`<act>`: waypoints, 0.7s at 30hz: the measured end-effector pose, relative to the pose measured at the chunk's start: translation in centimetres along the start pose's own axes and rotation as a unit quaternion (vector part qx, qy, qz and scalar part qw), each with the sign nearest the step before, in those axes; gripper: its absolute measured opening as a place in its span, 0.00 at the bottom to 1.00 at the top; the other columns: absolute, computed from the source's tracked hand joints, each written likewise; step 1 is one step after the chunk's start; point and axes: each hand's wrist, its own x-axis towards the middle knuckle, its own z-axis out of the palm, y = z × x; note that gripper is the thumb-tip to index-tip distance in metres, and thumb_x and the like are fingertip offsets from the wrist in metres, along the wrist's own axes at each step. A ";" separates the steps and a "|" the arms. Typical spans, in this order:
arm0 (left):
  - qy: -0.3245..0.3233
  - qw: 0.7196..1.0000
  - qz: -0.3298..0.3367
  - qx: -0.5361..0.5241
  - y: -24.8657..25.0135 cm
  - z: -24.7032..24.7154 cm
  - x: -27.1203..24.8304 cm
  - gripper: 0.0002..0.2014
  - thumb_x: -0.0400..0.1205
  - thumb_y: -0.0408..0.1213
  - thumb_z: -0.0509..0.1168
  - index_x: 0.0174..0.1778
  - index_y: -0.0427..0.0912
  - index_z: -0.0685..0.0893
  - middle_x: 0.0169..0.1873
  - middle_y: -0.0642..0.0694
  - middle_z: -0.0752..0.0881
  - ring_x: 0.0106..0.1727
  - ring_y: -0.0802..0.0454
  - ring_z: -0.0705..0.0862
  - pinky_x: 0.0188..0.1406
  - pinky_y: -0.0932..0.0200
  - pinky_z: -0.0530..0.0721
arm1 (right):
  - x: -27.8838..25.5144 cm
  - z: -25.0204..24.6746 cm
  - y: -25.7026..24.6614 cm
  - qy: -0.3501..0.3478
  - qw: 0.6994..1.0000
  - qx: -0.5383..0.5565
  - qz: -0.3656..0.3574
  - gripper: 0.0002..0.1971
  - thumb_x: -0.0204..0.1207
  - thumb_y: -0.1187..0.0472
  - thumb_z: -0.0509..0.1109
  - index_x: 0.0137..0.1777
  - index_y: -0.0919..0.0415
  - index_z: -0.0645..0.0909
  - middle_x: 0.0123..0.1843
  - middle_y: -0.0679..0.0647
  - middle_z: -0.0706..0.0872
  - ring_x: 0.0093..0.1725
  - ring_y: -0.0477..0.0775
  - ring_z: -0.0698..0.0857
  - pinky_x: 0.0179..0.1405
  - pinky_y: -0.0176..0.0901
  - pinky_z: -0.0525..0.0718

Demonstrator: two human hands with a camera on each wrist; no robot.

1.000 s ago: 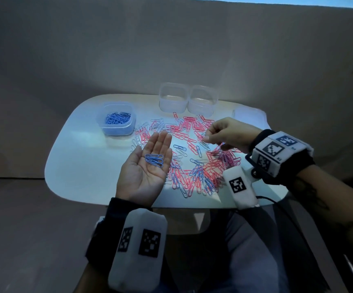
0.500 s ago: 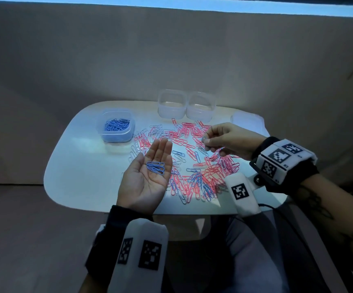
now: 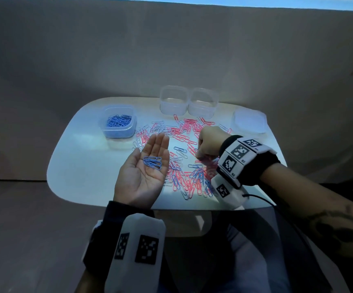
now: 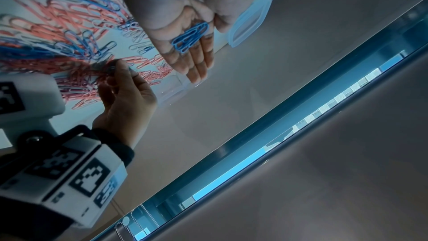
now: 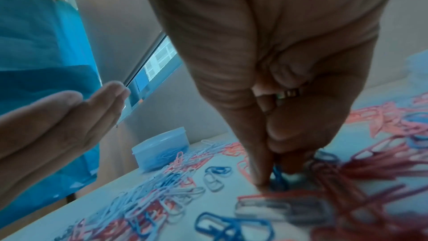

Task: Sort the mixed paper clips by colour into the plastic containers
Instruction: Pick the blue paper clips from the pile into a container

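A heap of pink, blue and white paper clips (image 3: 184, 153) covers the middle of the white table (image 3: 82, 166). My left hand (image 3: 144, 172) hovers palm up over its left side, fingers straight, carrying several blue clips (image 3: 152, 162) (image 4: 191, 37). My right hand (image 3: 207, 142) reaches down into the heap at the right, thumb and forefinger pinching a blue clip (image 5: 279, 176) that still touches the table. A clear container (image 3: 118, 121) at the back left holds blue clips. Two clear containers (image 3: 172, 100) (image 3: 202, 102) at the back hold nothing.
A clear plastic lid (image 3: 248, 122) lies at the back right of the table. Bare table surface shows at the front left. A plain wall rises behind the table, and my lap is below its front edge.
My right hand moved from the back of the heap towards me and down to the right part of the heap, where it now pinches a blue clip. The left palm stayed put.
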 end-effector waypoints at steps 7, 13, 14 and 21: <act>0.005 1.000 0.008 -0.002 0.2 -0.2 0.0 0.23 0.88 0.42 0.46 0.50 0.31 0.84 0.46 0.37 0.90 0.42 0.44 0.91 0.43 0.53 0.87 | 0.2 0.2 0.4 -0.031 0.999 0.018 -0.001 0.07 0.68 0.68 0.74 0.45 0.69 0.82 0.34 0.58 0.80 0.41 0.56 0.80 0.31 0.39 0.77; 0.012 1.000 0.001 0.004 -0.3 -0.5 0.5 0.22 0.88 0.43 0.46 0.52 0.33 0.82 0.48 0.37 0.90 0.43 0.43 0.91 0.44 0.52 0.87 | -0.1 -0.2 1.6 -0.052 0.994 0.093 -0.011 0.13 0.73 0.68 0.70 0.27 0.64 0.77 0.26 0.55 0.77 0.24 0.49 0.74 0.25 0.38 0.72; 0.013 1.000 0.000 0.007 -0.4 -0.5 0.5 0.22 0.88 0.43 0.46 0.52 0.33 0.83 0.48 0.37 0.90 0.43 0.44 0.91 0.44 0.51 0.87 | -0.4 -0.7 1.8 -0.054 0.991 0.118 -0.018 0.14 0.73 0.67 0.70 0.26 0.62 0.75 0.26 0.55 0.76 0.24 0.49 0.73 0.24 0.37 0.71; 0.025 0.999 -0.019 0.029 -1.9 -0.2 1.1 0.22 0.88 0.44 0.45 0.53 0.35 0.81 0.41 0.39 0.90 0.42 0.47 0.89 0.43 0.53 0.87 | -4.4 -3.2 -2.5 -0.090 0.950 0.237 -0.182 0.09 0.74 0.65 0.70 0.34 0.58 0.76 0.27 0.49 0.75 0.23 0.41 0.71 0.20 0.31 0.67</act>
